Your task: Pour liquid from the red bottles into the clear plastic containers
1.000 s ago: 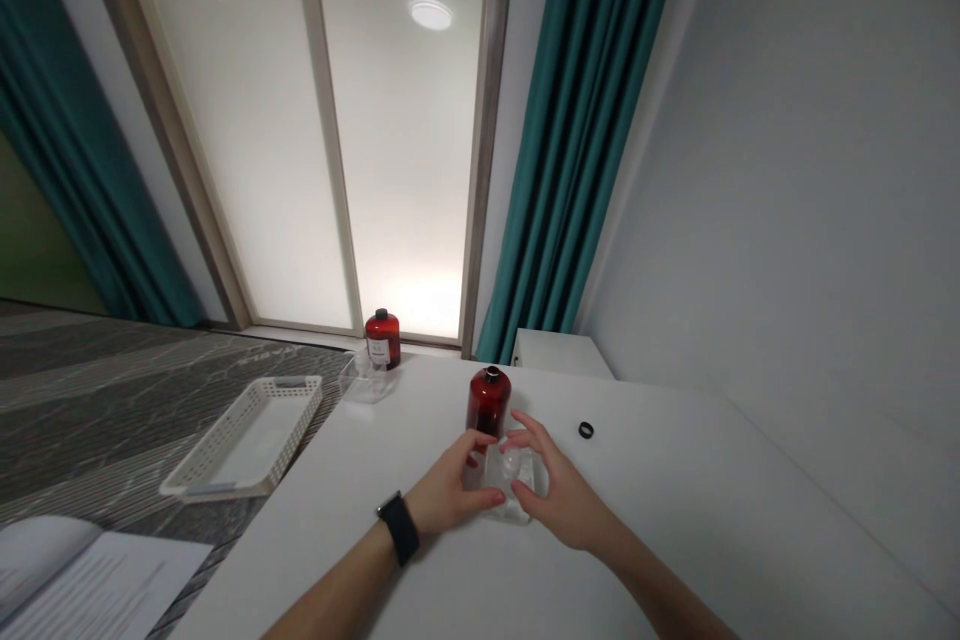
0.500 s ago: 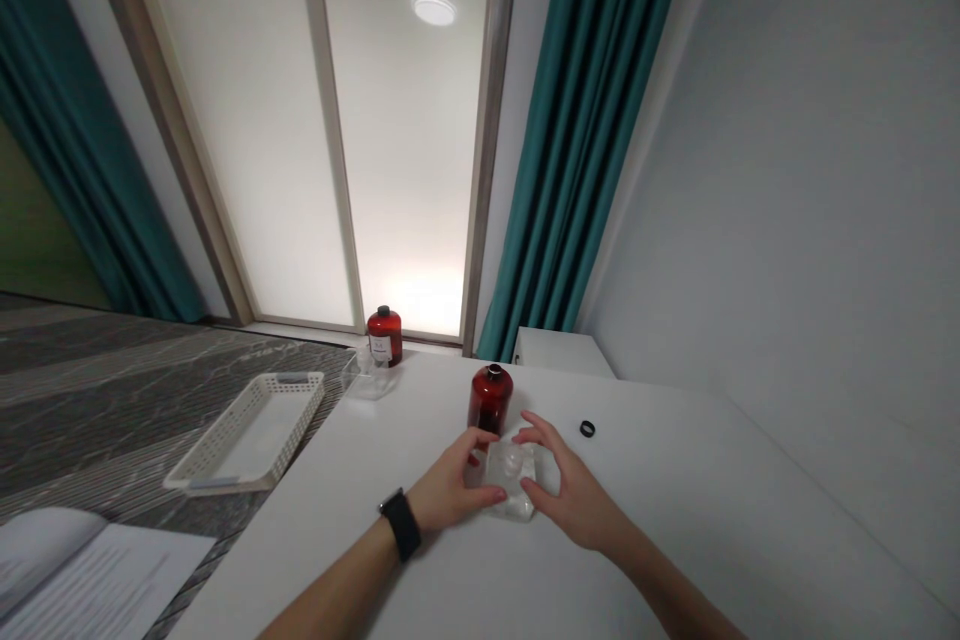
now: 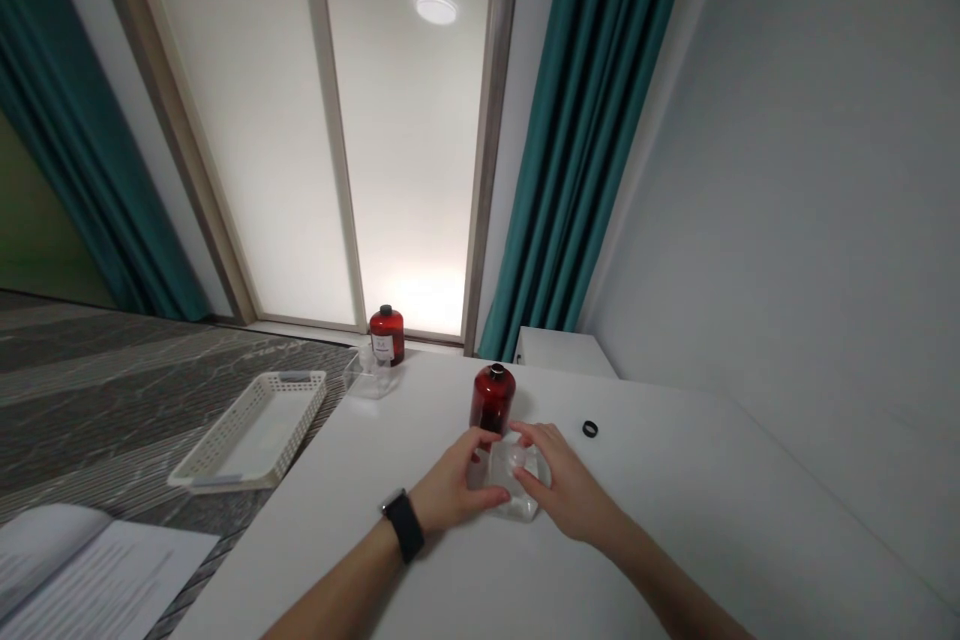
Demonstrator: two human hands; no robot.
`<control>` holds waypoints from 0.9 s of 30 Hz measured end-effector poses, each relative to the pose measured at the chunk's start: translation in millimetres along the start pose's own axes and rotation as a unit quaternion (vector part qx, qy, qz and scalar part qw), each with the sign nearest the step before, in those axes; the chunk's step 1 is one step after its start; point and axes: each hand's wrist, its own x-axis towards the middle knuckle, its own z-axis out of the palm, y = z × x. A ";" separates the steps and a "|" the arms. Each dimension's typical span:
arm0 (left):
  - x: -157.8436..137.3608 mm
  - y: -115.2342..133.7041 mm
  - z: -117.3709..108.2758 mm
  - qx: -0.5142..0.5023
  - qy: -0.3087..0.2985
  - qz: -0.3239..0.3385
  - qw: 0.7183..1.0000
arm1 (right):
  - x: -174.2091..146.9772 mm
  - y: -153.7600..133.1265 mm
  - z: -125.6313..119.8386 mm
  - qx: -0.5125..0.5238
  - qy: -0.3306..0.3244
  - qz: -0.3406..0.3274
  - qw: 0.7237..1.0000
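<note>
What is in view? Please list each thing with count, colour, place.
Table: 1, white, centre
Bottles: 2, red, mid-table and far-left corner
Containers: 2, clear, before the bottles
Ring: 1, black, right of near bottle
Basket: 1, white, left of table
Open book: 1, white, lower left
Patterned surface: 1, dark, left
Frosted panels: 2, whitish, background
Curtains: 2, teal, beside panels
Cabinet: 1, white, behind table
Wall: 1, grey, right
Watch: 1, black, left wrist
Left hand, right hand: 2, bare, flanking nearer container
</note>
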 end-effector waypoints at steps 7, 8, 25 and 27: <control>2.6 1.8 -5.5 0.012 -0.010 0.018 1.000 | 44.3 -25.8 -45.7 -0.207 -0.222 -0.124 0.945; 2.7 2.4 -6.1 0.013 -0.012 0.018 1.000 | 48.8 -29.6 -46.6 -0.223 -0.243 -0.143 0.933; 0.5 4.3 -2.5 0.015 0.010 0.019 1.000 | 48.3 -36.6 -36.8 -0.260 -0.246 -0.111 0.927; 0.6 4.5 -2.9 0.018 0.009 0.016 1.000 | 50.9 -35.2 -40.4 -0.245 -0.267 -0.114 0.925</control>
